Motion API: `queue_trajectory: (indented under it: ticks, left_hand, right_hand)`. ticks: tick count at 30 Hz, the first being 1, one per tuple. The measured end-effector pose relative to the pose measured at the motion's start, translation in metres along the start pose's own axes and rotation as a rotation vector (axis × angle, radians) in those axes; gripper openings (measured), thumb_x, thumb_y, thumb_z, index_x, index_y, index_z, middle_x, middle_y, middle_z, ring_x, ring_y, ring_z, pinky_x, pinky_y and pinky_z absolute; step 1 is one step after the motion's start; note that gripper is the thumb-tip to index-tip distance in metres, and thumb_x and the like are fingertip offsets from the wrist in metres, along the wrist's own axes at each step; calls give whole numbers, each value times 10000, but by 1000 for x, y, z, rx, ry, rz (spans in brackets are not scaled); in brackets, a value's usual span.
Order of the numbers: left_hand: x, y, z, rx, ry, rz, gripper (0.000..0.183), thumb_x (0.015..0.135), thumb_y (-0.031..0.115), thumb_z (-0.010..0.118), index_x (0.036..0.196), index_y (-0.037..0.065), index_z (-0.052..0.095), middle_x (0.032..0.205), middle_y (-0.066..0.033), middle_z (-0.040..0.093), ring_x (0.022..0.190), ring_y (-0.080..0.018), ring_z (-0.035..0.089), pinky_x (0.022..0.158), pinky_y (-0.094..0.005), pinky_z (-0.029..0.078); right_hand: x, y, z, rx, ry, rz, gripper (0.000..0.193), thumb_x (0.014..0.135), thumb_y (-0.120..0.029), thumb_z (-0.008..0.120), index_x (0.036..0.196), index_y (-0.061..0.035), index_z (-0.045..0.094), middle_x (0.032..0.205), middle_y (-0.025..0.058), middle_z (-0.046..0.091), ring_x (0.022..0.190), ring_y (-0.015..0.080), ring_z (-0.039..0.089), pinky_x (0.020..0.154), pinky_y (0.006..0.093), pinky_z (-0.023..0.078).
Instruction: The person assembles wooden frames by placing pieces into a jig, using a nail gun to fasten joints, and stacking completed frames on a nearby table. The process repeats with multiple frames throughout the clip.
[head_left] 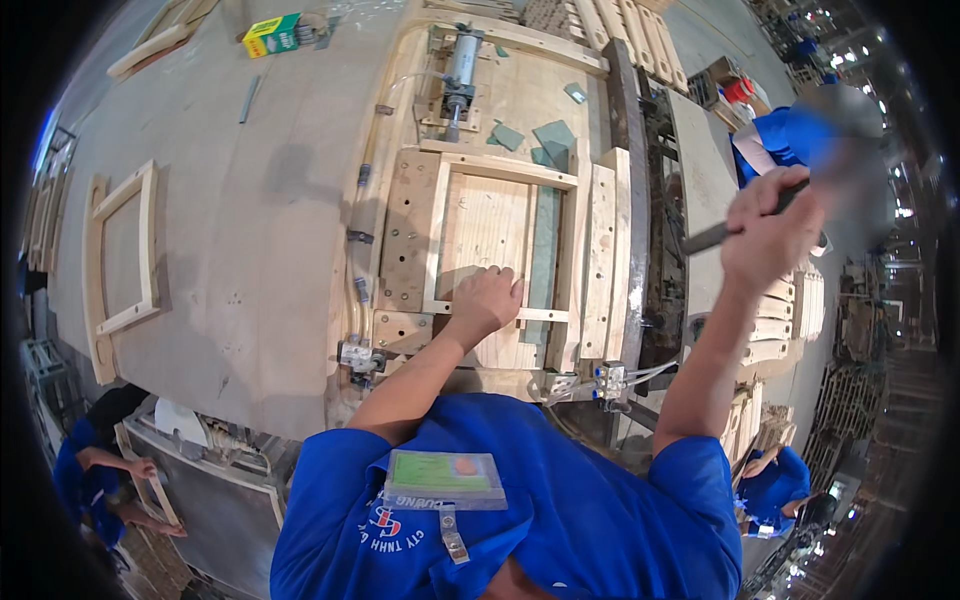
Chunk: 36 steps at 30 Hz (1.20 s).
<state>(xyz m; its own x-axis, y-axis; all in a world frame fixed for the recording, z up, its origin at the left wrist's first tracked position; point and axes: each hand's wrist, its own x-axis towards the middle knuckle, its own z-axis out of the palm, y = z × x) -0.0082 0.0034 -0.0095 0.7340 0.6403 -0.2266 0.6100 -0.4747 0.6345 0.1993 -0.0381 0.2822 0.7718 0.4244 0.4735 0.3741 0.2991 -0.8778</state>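
Observation:
A pale wooden frame (508,169) lies in a clamping jig (404,225) in front of me. My left hand (487,300) is on the frame's near rail, its fingers curled over the wood. Raised well to the right of the jig, my right hand (775,230) is closed around a dark, bar-shaped tool (708,238). One end of that tool points left; its other end is lost behind my fingers and a blurred patch. An air cylinder (462,75) is fixed at the far end of the jig, pointing toward the frame.
Another wooden frame (148,240) lies on the table to the left. Farther back are a green-and-yellow box (272,36) and a thin grey strip (249,100). Green scraps (508,137) lie beyond the frame. Air valves (610,382) edge the jig. A person (785,140) works at right.

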Motion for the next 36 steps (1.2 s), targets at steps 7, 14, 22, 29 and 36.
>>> queue_trajectory:
  ticks: [7, 14, 22, 29, 36]
  left_hand:
    - [2, 5, -1, 7, -18, 93, 394, 1055, 375, 582, 1054, 15, 742, 1020, -229, 742, 946, -432, 734, 853, -545, 595]
    - [1, -1, 1, -26, 0, 104, 362, 1030, 376, 626, 1061, 42, 762, 1020, -212, 742, 962, -433, 723, 875, -553, 569]
    - [4, 42, 31, -28, -150, 332, 468, 1076, 418, 572, 921, 34, 790, 1041, -203, 707, 1074, -390, 669, 1008, -513, 503]
    - [16, 40, 21, 16, -266, 234, 495, 1081, 413, 547, 923, 5, 780, 1008, -218, 711, 1041, -404, 664, 1001, -508, 501]
    - [10, 30, 9, -92, -129, 138, 397, 1051, 340, 611, 959, -19, 755, 946, -211, 724, 962, -387, 677, 933, -497, 519]
  right_hand:
    - [-121, 182, -49, -550, -276, 1093, 519, 1155, -464, 447, 1132, 21, 629, 890, 148, 622, 670, 238, 551, 636, 375, 461]
    - [-88, 180, -80, -817, -200, 437, 447, 1119, -449, 529, 1022, -24, 624, 783, 179, 691, 684, 332, 669, 626, 477, 525]
    - [-106, 216, -133, -1461, -257, 385, 378, 1071, -375, 594, 1238, -44, 662, 1159, 254, 692, 1108, 483, 657, 928, 588, 545]
    - [-116, 137, -242, -1387, -234, 245, 509, 966, -217, 694, 1434, -32, 615, 1301, 229, 636, 1251, 497, 580, 1074, 574, 485]
    - [-151, 115, -345, -1812, -165, 511, 704, 870, -102, 685, 1540, -48, 475, 1322, 289, 619, 1285, 473, 591, 1098, 556, 467]
